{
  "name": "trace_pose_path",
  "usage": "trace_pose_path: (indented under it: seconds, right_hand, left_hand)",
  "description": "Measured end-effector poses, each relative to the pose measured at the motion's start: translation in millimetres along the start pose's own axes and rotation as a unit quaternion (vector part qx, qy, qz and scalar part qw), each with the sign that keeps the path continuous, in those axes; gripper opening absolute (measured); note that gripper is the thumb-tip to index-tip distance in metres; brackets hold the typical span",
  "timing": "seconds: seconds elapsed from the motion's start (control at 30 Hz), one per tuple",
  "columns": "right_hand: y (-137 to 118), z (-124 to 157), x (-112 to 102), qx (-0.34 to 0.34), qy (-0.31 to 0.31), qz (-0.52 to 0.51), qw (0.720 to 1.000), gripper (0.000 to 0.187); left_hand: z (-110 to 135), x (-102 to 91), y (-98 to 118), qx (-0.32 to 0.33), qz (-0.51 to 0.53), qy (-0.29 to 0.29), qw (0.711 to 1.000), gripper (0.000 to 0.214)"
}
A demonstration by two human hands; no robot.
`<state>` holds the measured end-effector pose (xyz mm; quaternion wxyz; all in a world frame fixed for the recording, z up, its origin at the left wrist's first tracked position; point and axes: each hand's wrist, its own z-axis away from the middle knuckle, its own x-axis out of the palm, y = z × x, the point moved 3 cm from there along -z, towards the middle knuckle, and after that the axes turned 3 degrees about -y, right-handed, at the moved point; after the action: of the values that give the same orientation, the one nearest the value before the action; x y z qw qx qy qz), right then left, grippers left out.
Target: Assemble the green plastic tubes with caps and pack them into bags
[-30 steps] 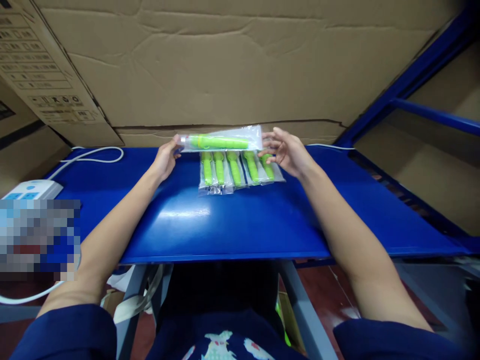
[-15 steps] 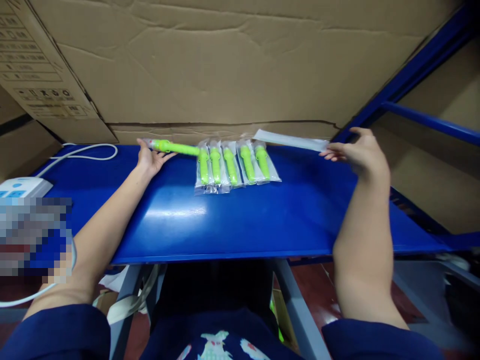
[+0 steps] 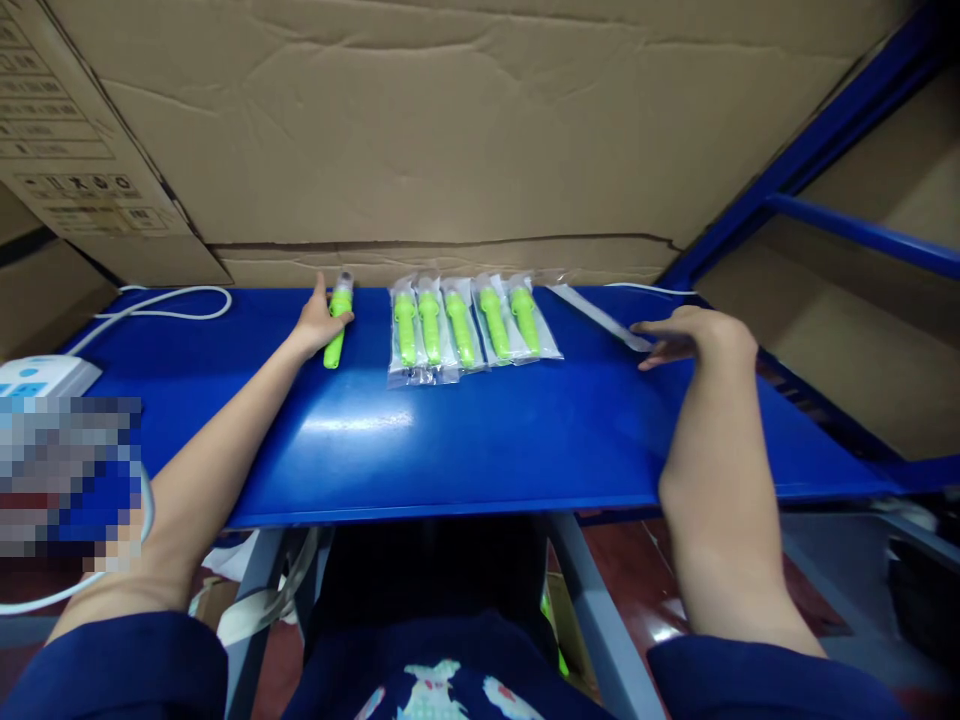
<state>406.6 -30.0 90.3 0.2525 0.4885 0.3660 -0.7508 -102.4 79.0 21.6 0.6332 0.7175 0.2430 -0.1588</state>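
Note:
A bare green pen-shaped item (image 3: 336, 325) lies on the blue table (image 3: 465, 440), left of a row of several bagged green items (image 3: 466, 322). My left hand (image 3: 319, 322) rests on the bare item, fingers laid around it. My right hand (image 3: 694, 335) is at the right side of the table, its fingers pressed on the near end of an empty clear plastic bag (image 3: 596, 314) that lies flat on the surface.
Large cardboard boxes (image 3: 420, 140) stand behind the table. A white power strip (image 3: 41, 375) with a white cable (image 3: 169, 300) sits at the far left. Blue shelf rails (image 3: 847, 230) run along the right.
The green item was pulled out of its bag. My left hand turned it and laid it down left of the row; my right hand carried the empty bag right and lowered it onto the table.

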Motion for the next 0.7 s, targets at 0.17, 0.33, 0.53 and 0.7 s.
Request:
trace_pose_path:
  seconds: [0.17, 0.33, 0.53, 0.7]
  right_hand:
    - [-40, 50, 0, 0.04, 0.073, 0.113, 0.99, 0.036]
    - [-139, 122, 63, -0.307, 0.169, 0.141, 0.926, 0.047]
    - [-236, 150, 141, -0.435, 0.05, 0.171, 0.883, 0.051]
    - [-249, 152, 146, -0.436, 0.008, 0.177, 0.882, 0.04]
  left_hand:
    - [-3, 4.2, -4, 0.072, -0.103, -0.002, 0.992, 0.092]
    - [5, 3.9, 2, 0.083, -0.13, 0.049, 0.987, 0.061]
    - [30, 3.2, 32, 0.156, -0.192, 0.078, 0.966, 0.035]
    - [37, 9.6, 43, 0.201, -0.268, -0.015, 0.942, 0.031]
